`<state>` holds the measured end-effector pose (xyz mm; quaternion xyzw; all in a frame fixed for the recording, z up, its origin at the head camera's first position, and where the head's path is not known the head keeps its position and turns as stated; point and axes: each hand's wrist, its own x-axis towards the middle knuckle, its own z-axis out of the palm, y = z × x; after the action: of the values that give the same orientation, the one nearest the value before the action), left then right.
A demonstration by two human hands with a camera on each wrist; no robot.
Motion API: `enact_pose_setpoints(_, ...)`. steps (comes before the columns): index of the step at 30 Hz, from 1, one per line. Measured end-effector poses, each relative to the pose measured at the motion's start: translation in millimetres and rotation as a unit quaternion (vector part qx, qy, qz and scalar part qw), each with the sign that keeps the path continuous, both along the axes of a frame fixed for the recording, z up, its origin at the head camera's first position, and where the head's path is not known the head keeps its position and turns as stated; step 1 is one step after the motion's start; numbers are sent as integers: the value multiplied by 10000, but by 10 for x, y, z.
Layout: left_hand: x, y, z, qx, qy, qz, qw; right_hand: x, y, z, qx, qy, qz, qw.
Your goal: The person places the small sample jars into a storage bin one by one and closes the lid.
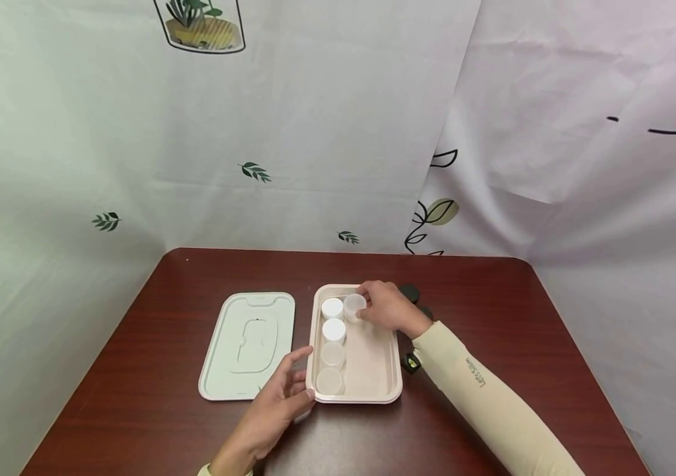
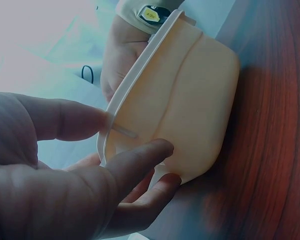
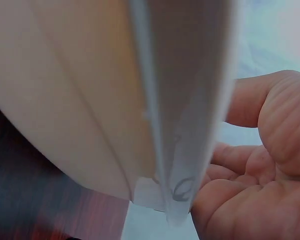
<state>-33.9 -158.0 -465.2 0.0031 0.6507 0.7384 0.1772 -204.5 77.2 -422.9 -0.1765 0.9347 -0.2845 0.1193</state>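
Observation:
A beige rectangular bin (image 1: 373,370) stands on the table with several round white and translucent plastic cups (image 1: 334,330) in a column along its left side. My right hand (image 1: 388,306) reaches over the bin's far right part and pinches a translucent cup (image 1: 354,307) between thumb and fingers, beside the farthest white one. At the near left corner, my left hand (image 1: 278,400) touches the bin from outside. The left wrist view has one fingertip at the bin's rim (image 2: 140,75) and the other fingers against its outer wall (image 2: 204,105).
Left of the bin lies a flat pale lid (image 1: 227,357) with rounded corners. Dark round objects (image 1: 409,293) show behind the right wrist. A small black item with a yellow-green mark (image 1: 412,362) sits by the right sleeve. White printed sheets (image 1: 314,132) hang behind the dark red table (image 1: 492,317).

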Motion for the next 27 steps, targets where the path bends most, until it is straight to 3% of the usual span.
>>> enact_pose_setpoints(8,0,-8,-8,-8,31,-5,10000,45,-81,-28,401,75,44,9992)
enact_pose_setpoints(18,0,-15,-8,16,35,2,10000,80,-137,-62,1017,641,371,9921)
enact_pose_setpoints(27,7,-15,2,18,19,17,10000,86,-150,-31,1145,604,389,9908)
